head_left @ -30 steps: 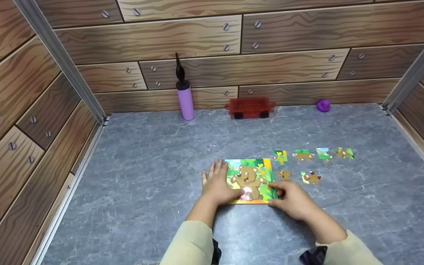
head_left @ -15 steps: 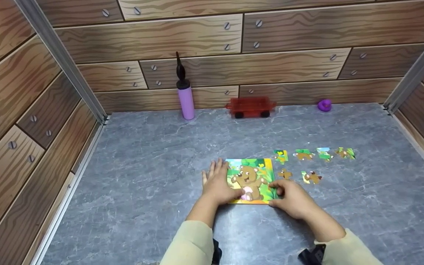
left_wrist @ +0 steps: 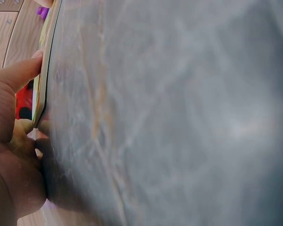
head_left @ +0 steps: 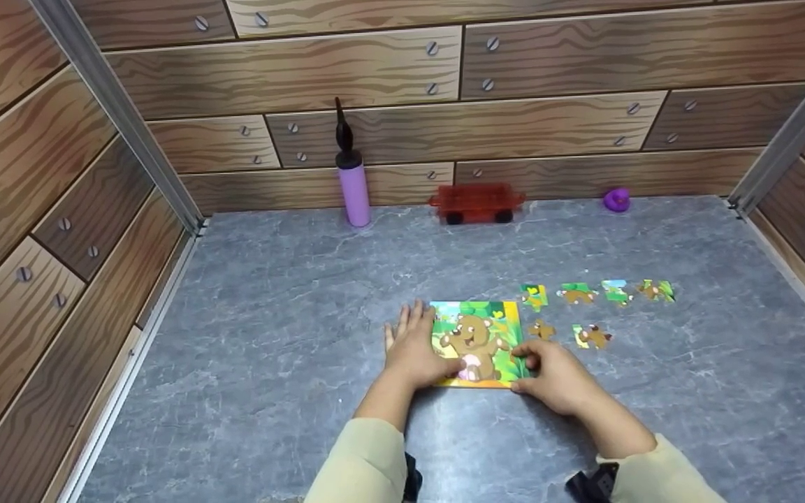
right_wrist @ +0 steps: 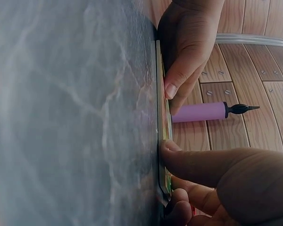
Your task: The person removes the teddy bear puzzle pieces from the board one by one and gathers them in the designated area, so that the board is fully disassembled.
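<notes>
A square jigsaw puzzle board [head_left: 476, 335] with a brown bear picture lies flat on the table in the head view. My left hand [head_left: 413, 351] rests along its left side, fingers straight and spread, thumb [left_wrist: 23, 73] pressing on the picture near the lower left. At the right edge, my right hand [head_left: 560, 377] holds the board by its lower right corner, with curled fingers; the thumb [right_wrist: 193, 162] lies against the front edge in the right wrist view. Several loose puzzle pieces lie beyond that hand, including a bear-coloured piece [head_left: 541, 330] and a green-and-yellow piece [head_left: 534, 297].
More loose pieces, such as a green-and-brown piece [head_left: 577, 293] and a brown piece [head_left: 592, 337], lie at the right. Along the back wall stand a purple hand pump [head_left: 354, 192], a red toy wagon [head_left: 479, 204] and a purple rubber duck [head_left: 616, 200]. Wood-patterned walls enclose the table.
</notes>
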`<state>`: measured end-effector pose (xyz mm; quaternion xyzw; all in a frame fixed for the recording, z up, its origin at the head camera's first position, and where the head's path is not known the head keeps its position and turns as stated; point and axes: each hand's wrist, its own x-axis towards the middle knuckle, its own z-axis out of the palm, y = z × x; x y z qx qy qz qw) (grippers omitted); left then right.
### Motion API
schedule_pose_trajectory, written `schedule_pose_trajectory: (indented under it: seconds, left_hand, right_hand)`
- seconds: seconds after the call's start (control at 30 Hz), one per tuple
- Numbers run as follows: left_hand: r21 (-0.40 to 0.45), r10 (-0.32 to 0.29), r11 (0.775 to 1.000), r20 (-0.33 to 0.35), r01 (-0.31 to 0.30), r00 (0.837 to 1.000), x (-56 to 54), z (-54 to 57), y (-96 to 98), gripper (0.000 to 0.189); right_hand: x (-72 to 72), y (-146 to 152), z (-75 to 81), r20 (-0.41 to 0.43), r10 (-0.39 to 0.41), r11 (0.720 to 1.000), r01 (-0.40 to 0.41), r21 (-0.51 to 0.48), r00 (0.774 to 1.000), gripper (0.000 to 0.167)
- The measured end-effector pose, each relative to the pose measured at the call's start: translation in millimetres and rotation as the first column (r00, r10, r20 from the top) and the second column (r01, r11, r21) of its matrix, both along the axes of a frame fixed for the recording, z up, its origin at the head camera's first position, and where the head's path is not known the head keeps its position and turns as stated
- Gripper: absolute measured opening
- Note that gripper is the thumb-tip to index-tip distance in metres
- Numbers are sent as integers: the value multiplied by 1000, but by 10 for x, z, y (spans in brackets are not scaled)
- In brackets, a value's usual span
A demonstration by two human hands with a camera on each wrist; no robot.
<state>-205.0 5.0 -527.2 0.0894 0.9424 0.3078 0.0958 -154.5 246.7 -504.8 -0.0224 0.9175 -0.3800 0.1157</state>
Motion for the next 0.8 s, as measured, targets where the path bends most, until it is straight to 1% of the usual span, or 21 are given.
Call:
schedule_pose_trajectory:
  seconds: [0.13, 0.3, 0.57, 0.67, 0.8]
  left_hand:
    - [2, 1, 1000, -3, -1, 1000, -3, -1, -3, 110]
    - [21, 0, 1000, -1, 0, 1000, 14, 19, -2, 110]
    - [14, 2, 1000, -3, -2, 1000, 10, 16, 10, 111]
    - [16, 3, 1000, -8, -3, 1000, 4, 2, 5, 111]
    - [21, 4, 1000, -11, -4, 1000, -7, -13, -1, 111]
  right_hand:
    - [-7, -4, 4, 5, 1, 1000, -1, -4, 1000, 49]
    - [-17, 4, -4, -19, 15, 1000, -15, -10, 1000, 48]
    - [-16, -7, 1, -12, -28, 999, 27, -27, 1000, 51]
    - [-11, -8, -9, -25, -35, 999, 34, -34, 999, 52]
    - [-3, -10, -21, -65, -35, 999, 33, -33, 997, 52]
